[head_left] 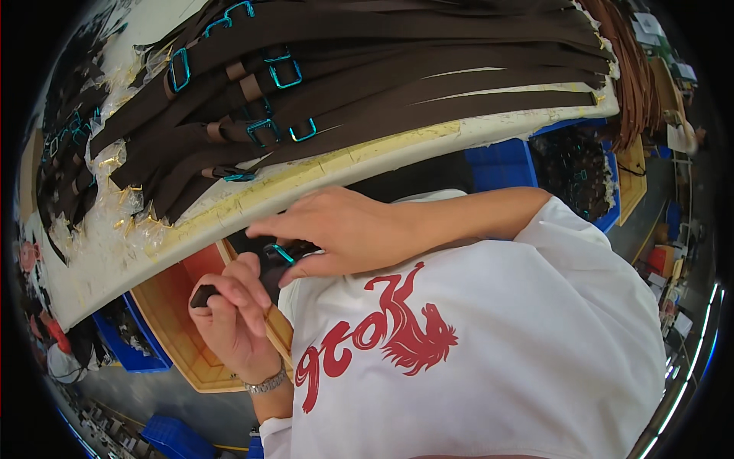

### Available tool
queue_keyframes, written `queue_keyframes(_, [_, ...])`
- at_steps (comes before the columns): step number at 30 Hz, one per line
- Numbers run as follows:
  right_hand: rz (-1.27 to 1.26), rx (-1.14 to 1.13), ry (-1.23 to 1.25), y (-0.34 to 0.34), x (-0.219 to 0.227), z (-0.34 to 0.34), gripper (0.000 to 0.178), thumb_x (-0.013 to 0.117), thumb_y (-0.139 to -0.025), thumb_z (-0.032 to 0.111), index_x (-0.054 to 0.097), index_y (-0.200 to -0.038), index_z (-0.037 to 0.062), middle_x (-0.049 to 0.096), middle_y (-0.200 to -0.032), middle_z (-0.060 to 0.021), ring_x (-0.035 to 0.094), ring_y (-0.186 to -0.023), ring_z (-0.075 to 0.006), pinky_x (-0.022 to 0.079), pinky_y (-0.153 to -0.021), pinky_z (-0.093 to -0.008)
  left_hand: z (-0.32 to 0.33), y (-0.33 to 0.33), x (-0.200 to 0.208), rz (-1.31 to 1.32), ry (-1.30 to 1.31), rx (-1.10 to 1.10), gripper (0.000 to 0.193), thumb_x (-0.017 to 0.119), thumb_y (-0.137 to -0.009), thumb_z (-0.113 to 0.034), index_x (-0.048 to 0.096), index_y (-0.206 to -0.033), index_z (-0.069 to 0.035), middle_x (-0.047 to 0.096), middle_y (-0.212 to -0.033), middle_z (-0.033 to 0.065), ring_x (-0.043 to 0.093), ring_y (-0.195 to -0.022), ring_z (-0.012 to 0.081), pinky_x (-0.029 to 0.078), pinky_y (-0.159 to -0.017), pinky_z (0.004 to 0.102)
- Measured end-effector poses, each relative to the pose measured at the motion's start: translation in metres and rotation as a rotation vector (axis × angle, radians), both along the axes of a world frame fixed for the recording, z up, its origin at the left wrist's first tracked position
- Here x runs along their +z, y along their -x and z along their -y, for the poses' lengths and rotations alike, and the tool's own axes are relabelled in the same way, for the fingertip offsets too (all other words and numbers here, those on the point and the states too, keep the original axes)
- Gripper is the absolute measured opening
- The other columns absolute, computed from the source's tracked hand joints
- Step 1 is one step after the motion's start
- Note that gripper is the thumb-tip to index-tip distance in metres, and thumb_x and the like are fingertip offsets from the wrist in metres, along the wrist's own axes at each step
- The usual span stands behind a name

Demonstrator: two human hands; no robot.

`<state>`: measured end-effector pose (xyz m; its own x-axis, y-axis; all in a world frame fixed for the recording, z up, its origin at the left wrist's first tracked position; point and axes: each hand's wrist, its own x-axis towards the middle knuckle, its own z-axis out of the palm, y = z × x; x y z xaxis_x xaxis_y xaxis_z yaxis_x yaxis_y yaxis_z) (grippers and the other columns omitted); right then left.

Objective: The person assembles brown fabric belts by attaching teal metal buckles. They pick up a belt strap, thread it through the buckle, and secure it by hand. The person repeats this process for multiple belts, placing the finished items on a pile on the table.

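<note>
Holding a dark strap (229, 289) just below the near edge of the table (397, 145), in front of a white shirt (489, 344). Left hand (233, 317) closed around the strap's end, wristwatch (266, 382) on that wrist. Right hand (344, 229) pinching the strap beside its blue buckle (280, 252), fingers spread forward. Probably best done keeping the strap flat and untwisted, gripping close to the buckle. Piled across the tabletop toward the far edge, more brown straps (382, 69) with blue buckles. Below the near edge, an orange tray (180, 321) and blue bins (501, 163).
</note>
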<state>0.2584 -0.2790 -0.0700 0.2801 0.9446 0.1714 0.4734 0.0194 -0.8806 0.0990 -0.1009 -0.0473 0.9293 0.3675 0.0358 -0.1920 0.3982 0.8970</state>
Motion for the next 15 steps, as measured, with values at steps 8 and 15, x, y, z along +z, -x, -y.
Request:
queue_keyframes(8, [0.576, 0.064, -0.369, -0.027, 0.028, -0.021, 0.051, 0.093, -0.070, 0.029, 0.067, -0.108, 0.0069, 0.063, -0.105, -0.0070, 0.062, -0.101, -0.0299, 0.050, -0.086, -0.0444, -0.029, 0.011, 0.049, -0.088, -0.437, -0.181, 0.035, 0.055, -0.114, -0.039, 0.049, -0.102, -0.006, 0.052, -0.054, -0.0049, 0.044, -0.049, 0.0096, 0.043, -0.082, 0.0364])
queue_keyframes(15, [-0.152, 0.318, 0.324, -0.032, 0.026, -0.011, 0.059, 0.089, -0.087, 0.030, 0.062, -0.127, -0.0032, 0.076, -0.111, -0.0138, 0.071, -0.105, -0.0263, 0.054, -0.092, -0.0377, -0.021, 0.006, 0.052, -0.223, -1.028, -0.224, 0.011, 0.079, -0.083, -0.004, 0.071, -0.078, -0.001, 0.058, -0.060, 0.0036, 0.055, -0.060, 0.0211, 0.046, -0.109, 0.0519])
